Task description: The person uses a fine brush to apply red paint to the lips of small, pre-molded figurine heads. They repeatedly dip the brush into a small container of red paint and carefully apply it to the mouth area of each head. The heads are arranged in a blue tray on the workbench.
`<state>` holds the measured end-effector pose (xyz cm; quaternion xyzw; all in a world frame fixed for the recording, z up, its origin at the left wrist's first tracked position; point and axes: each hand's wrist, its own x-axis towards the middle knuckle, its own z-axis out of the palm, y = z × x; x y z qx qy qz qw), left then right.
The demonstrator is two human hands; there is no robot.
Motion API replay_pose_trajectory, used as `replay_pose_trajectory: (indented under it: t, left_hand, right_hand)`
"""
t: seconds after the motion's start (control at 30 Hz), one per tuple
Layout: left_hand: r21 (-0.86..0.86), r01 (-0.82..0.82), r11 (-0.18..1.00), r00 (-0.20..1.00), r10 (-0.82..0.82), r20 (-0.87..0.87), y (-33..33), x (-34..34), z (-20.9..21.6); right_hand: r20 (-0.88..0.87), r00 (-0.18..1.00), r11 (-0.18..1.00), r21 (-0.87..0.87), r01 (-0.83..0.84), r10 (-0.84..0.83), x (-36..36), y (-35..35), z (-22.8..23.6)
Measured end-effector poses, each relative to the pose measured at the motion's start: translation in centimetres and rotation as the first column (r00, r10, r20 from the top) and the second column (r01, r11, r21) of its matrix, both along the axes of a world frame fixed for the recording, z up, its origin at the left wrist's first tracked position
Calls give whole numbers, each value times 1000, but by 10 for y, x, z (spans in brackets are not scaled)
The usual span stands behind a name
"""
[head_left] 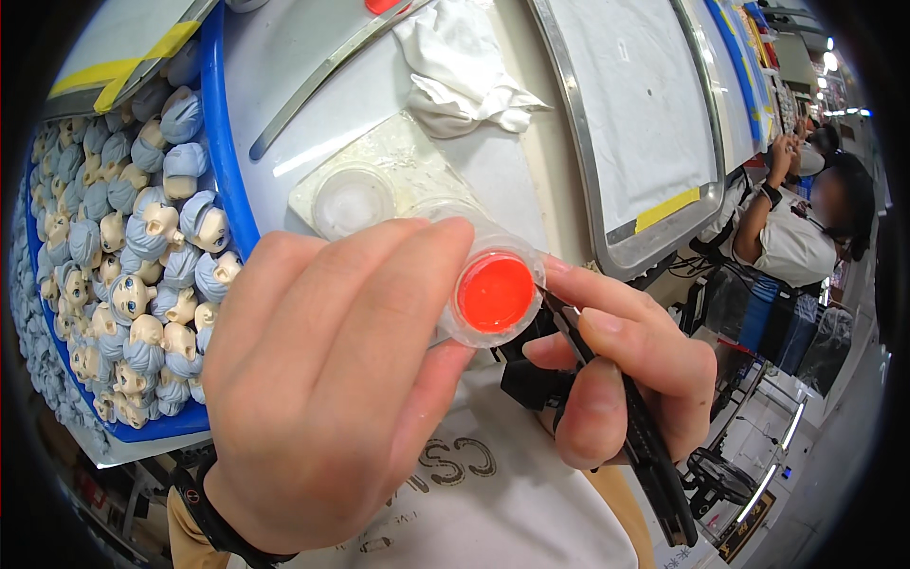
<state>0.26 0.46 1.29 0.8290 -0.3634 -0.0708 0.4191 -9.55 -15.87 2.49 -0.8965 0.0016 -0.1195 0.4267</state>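
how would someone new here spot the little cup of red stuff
Start at the blue bin of doll heads, then go right to the left hand. It holds a small translucent cup near the black tool in the right hand. Its orange-red contents set it apart from the whitish round dish beyond.

At the left, a blue-rimmed tub (230, 161) is heaped with doll heads (133, 294) in grey-blue hair. A crumpled white cloth (464, 76) lies beyond; to its right is a metal-rimmed tray (570, 95) bearing yellow tape (668, 211). Farther right, a co-worker (791, 247) in a white top raises a hand.
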Motion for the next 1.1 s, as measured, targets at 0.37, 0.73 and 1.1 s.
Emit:
replay_pose_trajectory:
  t: [0.37,0.73,1.1]
  left_hand:
    - [-2,8,1000,1000,-8,20,0,0,0]
    - [-39,9,999,999,-7,40,-1,0,-2]
    - [-52,18,998,999,-15,45,-1,0,-3]
  right_hand:
    - [0,1000,998,-51,19,-19,3,3,2]
    - [6,998,992,-109,59,-59,10,8,8]
    - [36,995,989,-112,93,-90,13,10,8]
